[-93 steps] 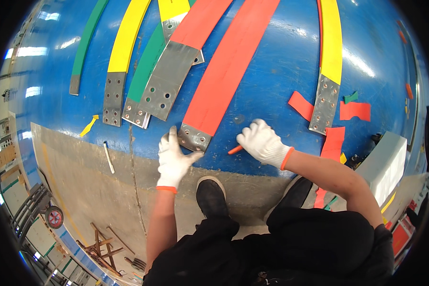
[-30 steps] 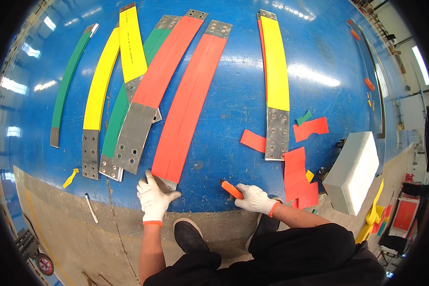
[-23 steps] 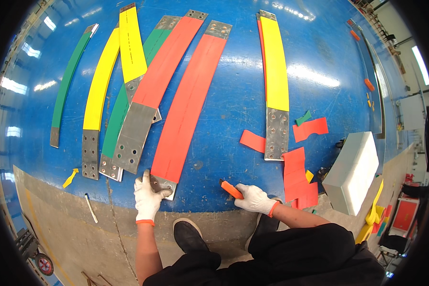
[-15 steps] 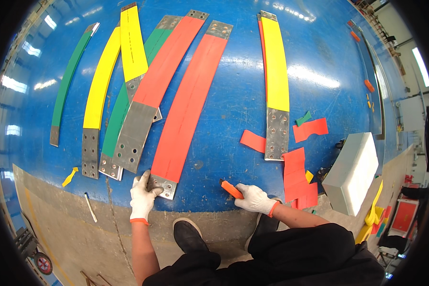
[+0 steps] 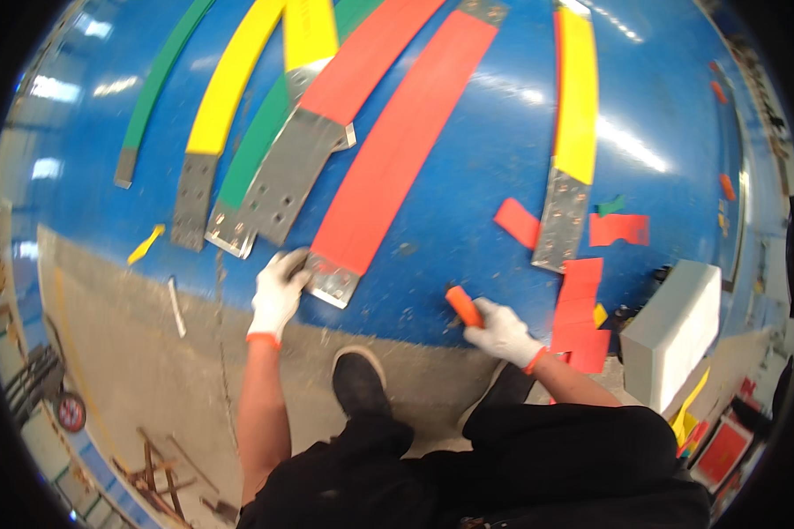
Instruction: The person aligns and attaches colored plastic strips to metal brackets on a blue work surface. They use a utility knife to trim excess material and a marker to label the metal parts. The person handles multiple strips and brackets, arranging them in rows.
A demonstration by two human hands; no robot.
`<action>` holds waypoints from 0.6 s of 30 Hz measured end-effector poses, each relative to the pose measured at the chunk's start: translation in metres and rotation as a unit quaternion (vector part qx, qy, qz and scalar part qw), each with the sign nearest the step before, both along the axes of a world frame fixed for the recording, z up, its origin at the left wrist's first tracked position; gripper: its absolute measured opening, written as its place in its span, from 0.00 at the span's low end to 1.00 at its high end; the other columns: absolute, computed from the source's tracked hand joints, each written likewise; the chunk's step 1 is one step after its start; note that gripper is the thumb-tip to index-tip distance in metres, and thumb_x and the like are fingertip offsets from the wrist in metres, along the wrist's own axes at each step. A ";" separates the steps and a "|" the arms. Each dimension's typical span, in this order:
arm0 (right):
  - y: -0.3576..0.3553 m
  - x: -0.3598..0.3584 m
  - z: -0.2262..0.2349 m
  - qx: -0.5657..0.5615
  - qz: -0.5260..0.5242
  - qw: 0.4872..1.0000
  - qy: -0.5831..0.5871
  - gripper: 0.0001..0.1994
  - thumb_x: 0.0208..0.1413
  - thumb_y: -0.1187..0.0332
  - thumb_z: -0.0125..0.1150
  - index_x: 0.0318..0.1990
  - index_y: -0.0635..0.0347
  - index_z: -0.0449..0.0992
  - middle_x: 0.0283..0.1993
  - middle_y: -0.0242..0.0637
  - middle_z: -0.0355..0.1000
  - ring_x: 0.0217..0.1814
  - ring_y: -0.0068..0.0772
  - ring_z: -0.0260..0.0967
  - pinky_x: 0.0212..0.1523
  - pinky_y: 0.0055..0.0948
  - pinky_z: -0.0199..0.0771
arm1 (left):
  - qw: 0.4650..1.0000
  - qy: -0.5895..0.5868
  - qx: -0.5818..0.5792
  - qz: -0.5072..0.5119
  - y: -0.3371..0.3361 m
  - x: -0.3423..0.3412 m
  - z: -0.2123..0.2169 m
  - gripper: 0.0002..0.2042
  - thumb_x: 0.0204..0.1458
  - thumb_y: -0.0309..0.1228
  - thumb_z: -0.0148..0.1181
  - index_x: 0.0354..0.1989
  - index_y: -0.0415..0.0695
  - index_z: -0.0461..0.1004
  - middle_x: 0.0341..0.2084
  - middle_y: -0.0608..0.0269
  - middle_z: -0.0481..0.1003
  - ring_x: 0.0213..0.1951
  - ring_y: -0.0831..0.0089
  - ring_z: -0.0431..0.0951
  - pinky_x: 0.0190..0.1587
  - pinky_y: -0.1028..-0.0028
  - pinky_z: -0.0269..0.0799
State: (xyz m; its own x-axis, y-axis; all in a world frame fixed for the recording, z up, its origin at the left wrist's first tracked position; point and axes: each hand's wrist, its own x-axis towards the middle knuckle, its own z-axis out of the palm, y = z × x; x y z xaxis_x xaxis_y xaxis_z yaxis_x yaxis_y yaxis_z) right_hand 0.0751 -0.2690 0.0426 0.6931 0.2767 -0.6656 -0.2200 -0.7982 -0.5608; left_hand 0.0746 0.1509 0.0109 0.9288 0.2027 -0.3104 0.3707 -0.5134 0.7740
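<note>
A long red-sleeved flat metal bar (image 5: pixel 388 159) lies on the blue floor mat (image 5: pixel 468 203), its bare drilled end (image 5: pixel 331 282) toward me. My left hand (image 5: pixel 278 291), in a white glove, grips the corner of that bare end. My right hand (image 5: pixel 503 331), also gloved, rests on the mat and holds an orange-handled tool (image 5: pixel 463 306). Further bars lie side by side to the left: another red one (image 5: pixel 353 62), green ones (image 5: pixel 256 150), yellow ones (image 5: pixel 225 97). A yellow-sleeved bar (image 5: pixel 573 106) lies to the right.
Cut red sleeve scraps (image 5: pixel 582 309) lie on the mat at my right, beside a white block (image 5: pixel 670 331). A yellow scrap (image 5: pixel 146 244) and a white strip (image 5: pixel 176 307) lie on the grey concrete (image 5: pixel 123 353). My black shoe (image 5: pixel 357 379) stands at the mat's edge.
The view has moved closer. My left hand shifted along the red bar's bare end and now grips its corner. My right hand still holds the orange tool.
</note>
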 end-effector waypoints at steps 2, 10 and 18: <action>0.008 0.001 0.004 -0.029 0.008 0.999 0.031 0.24 0.55 0.58 0.64 0.57 0.61 0.77 0.44 0.61 0.80 0.49 0.65 0.80 0.50 0.51 0.79 | 1.000 0.001 -0.015 0.009 0.005 -0.004 0.001 0.17 0.56 0.19 0.62 0.56 0.35 0.82 0.39 0.53 0.79 0.38 0.66 0.85 0.45 0.70 0.79; 0.011 0.003 0.006 -0.061 0.023 0.997 0.051 0.26 0.53 0.59 0.63 0.59 0.60 0.77 0.46 0.59 0.81 0.49 0.63 0.81 0.51 0.49 0.79 | 0.996 0.011 -0.061 0.057 0.003 -0.009 0.001 0.14 0.61 0.17 0.60 0.55 0.33 0.82 0.45 0.56 0.80 0.44 0.67 0.83 0.52 0.72 0.77; 0.011 0.005 0.009 -0.065 0.014 0.997 0.049 0.26 0.53 0.60 0.64 0.59 0.61 0.77 0.43 0.58 0.82 0.46 0.61 0.82 0.50 0.48 0.79 | 0.994 0.028 -0.063 0.089 -0.004 -0.004 0.005 0.11 0.62 0.19 0.62 0.51 0.33 0.83 0.43 0.56 0.80 0.43 0.68 0.84 0.50 0.72 0.78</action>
